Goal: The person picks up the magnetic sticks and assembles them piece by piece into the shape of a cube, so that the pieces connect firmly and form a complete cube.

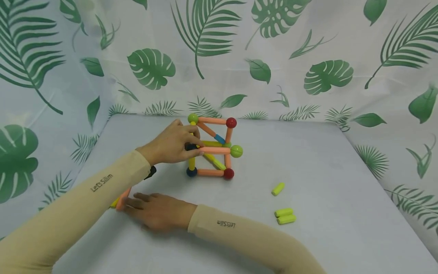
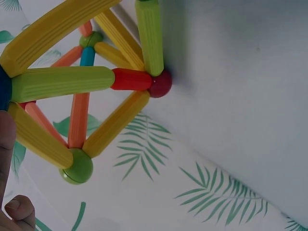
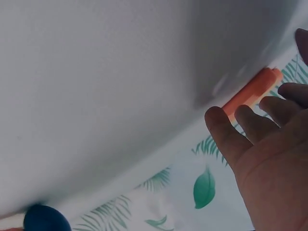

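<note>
A frame of magnetic rods and balls stands on the table, with yellow, orange and lime rods joined by red, green and dark blue balls. My left hand grips it at the near left side, by a dark blue ball at the end of a pink rod. Further left and nearer, my right hand is low over the table with its fingers spread. Its fingertips are at an orange rod; a yellow rod lies beside that, partly hidden by the left forearm.
Several short lime rods lie to the right: one single rod and a side-by-side pair nearer the front. A white cloth with green leaves hangs behind the white table. The left forearm crosses above the table's left part.
</note>
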`<control>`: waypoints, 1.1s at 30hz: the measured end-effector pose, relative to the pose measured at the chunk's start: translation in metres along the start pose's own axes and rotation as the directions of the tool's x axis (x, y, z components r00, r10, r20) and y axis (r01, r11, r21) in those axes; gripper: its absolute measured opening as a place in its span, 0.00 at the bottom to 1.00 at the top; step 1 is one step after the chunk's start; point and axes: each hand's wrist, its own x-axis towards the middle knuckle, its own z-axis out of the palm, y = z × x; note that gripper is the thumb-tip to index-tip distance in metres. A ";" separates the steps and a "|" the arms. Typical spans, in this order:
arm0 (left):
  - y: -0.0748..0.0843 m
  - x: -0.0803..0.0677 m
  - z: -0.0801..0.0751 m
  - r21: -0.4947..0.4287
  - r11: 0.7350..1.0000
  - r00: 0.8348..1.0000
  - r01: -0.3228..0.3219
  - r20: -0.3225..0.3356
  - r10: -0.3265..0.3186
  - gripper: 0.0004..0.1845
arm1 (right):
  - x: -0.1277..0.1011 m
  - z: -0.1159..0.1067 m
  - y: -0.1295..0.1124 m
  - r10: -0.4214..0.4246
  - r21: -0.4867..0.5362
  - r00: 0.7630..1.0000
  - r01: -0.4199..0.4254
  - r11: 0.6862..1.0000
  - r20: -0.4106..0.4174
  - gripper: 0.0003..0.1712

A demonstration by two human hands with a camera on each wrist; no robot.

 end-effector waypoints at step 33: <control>0.004 -0.003 -0.001 0.005 1.000 1.000 0.004 0.005 -0.004 0.11 | -0.017 -0.003 0.007 0.025 -0.296 0.987 -0.072 0.952 -0.160 0.11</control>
